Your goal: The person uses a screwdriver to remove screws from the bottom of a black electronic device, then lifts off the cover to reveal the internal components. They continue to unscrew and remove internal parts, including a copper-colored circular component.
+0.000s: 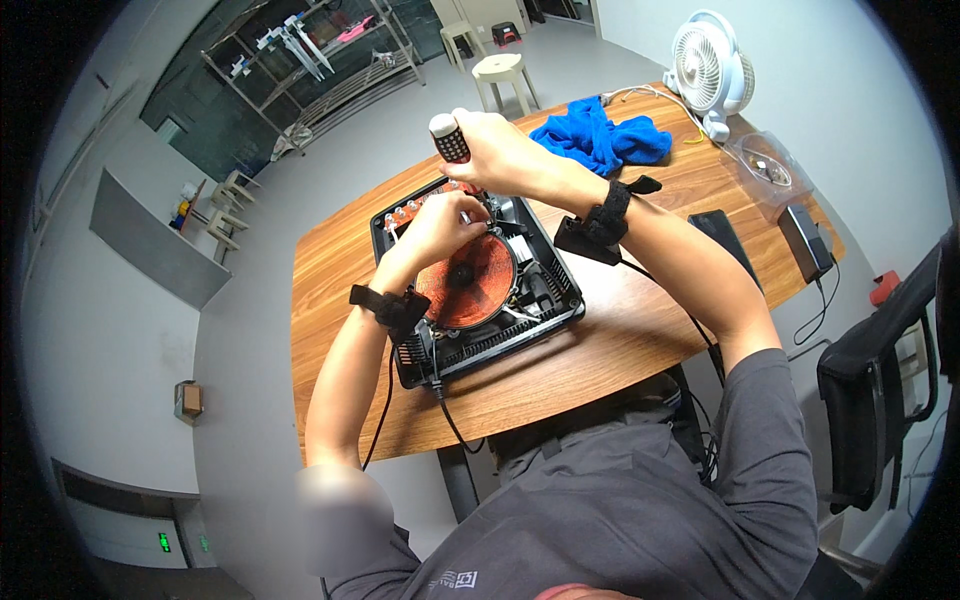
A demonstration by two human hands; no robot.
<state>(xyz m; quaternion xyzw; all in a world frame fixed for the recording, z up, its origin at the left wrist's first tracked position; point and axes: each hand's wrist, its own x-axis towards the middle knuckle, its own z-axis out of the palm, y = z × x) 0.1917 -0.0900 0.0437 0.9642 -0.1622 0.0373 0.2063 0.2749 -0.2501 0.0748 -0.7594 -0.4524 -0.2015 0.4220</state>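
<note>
On the table lies an opened induction cooker (pixel 545 318), its black casing turned at a slant and its round copper coil (pixel 482 290) exposed. My right hand (pixel 500 155) is closed round what looks like a screwdriver (pixel 448 138), with a black and white dotted handle held over the far part of the cooker. The tool's tip is hidden behind my hands. My left hand (pixel 440 232) reaches over the coil, fingers pinched at its far edge by a small light-coloured piece I cannot make out. A black cord runs from the cooker's near edge.
A crumpled blue cloth (pixel 600 138) lies on the wooden table (pixel 640 310) beyond my right forearm. At the far right stand a white fan (pixel 708 70), a clear plastic container (pixel 768 170) and a black box with a cable (pixel 806 243). A black chair (pixel 880 390) is at the right.
</note>
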